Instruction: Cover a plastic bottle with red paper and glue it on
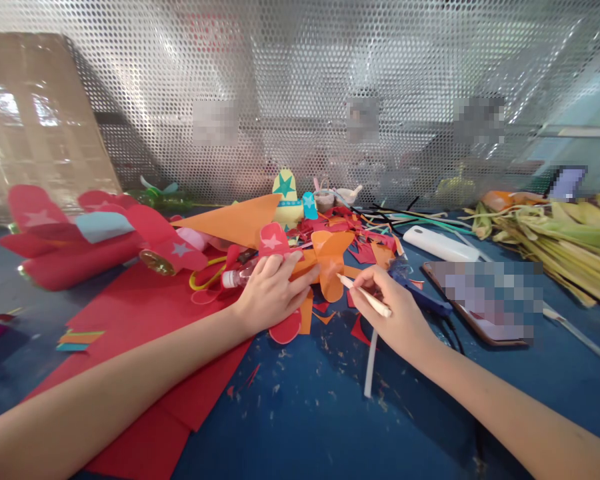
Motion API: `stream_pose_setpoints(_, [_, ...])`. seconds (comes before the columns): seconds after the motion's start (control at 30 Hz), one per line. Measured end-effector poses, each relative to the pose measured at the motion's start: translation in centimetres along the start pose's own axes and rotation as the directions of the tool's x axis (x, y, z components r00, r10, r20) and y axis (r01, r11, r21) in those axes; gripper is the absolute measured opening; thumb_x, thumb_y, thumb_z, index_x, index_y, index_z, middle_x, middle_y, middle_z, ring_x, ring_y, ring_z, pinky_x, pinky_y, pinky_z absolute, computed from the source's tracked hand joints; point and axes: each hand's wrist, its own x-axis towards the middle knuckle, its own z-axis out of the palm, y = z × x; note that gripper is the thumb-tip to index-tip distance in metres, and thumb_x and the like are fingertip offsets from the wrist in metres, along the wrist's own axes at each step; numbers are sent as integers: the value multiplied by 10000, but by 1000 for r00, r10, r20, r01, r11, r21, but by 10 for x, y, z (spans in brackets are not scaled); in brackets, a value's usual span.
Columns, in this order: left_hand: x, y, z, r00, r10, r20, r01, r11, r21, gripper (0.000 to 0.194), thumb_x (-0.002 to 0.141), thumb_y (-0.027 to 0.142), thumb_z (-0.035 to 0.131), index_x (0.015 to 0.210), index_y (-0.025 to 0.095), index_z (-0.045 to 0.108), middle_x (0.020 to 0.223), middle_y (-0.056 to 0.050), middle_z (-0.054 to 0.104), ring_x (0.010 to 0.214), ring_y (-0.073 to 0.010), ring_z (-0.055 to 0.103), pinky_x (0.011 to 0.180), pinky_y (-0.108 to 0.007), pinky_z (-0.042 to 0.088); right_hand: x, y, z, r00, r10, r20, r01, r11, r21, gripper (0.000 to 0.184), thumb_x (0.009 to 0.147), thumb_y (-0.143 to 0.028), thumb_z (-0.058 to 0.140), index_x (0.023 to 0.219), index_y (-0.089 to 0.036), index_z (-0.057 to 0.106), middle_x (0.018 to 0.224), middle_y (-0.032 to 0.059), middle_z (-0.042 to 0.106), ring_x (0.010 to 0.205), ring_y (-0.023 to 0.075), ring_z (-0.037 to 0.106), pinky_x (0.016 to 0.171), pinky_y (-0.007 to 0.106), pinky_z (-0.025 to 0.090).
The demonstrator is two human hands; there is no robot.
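Observation:
My left hand (275,293) lies across a small plastic bottle (236,277) with a white cap and a red wing-shaped foam piece (274,239) bearing a pink star. Its fingers reach right and press on an orange foam cutout (331,263) with rounded lobes; the thumb is partly hidden. In a pinch, my right hand (393,303) holds a white pen (367,299), its tip at the cutout's right edge. Red foam scraps (365,253) lie behind and under the cutout. Below the right hand is a white strip (371,367).
Red foam sheets (145,373) cover the left of the blue table (300,420). A red bottle airplane (85,260) and an orange foam triangle (240,223) lie beyond. To the right are a phone (475,300), a white glue gun-like tool (440,244) and dried husks (555,233). Perforated metal (290,73) stands behind.

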Motion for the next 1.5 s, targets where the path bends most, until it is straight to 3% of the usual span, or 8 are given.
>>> stream_pose_setpoints(0.17, [0, -1, 1, 1000, 10, -10, -10, 1000, 2, 322, 902, 328, 535, 1195, 293, 664, 1171, -141, 639, 857, -272, 498, 725, -378, 439, -2, -1, 0, 999, -10, 40, 10, 1000, 16, 123, 876, -327, 496, 793, -241, 469, 660, -25, 550, 545, 132, 539, 518, 252, 426])
stream_pose_setpoints(0.4, [-1, 0, 2, 1000, 3, -6, -3, 1000, 8, 334, 903, 341, 531, 1212, 306, 651, 1185, -135, 634, 860, -272, 497, 721, -377, 440, -5, -1, -2, 1000, -11, -21, 15, 980, 197, 176, 939, -358, 422, 805, -245, 434, 543, -73, 488, 459, 107, 495, 475, 226, 400])
stream_pose_setpoints(0.7, [0, 0, 2, 1000, 8, -8, -8, 1000, 3, 325, 902, 330, 537, 1202, 298, 657, 1183, -138, 632, 867, -268, 509, 723, -373, 446, -4, 2, 1, 997, -13, 70, 10, 999, 48, 76, 848, -275, 515, 809, -241, 458, 653, -45, 550, 530, 112, 533, 512, 231, 419])
stream_pose_setpoints(1.5, [-1, 0, 3, 1000, 1, 0, -1, 1000, 7, 328, 911, 347, 530, 1216, 312, 645, 1195, -124, 627, 885, -260, 507, 740, -376, 446, -1, 3, 2, 993, 10, 122, -10, 1000, 1, 103, 867, -326, 484, 826, -241, 443, 659, -38, 558, 521, 120, 522, 517, 247, 408])
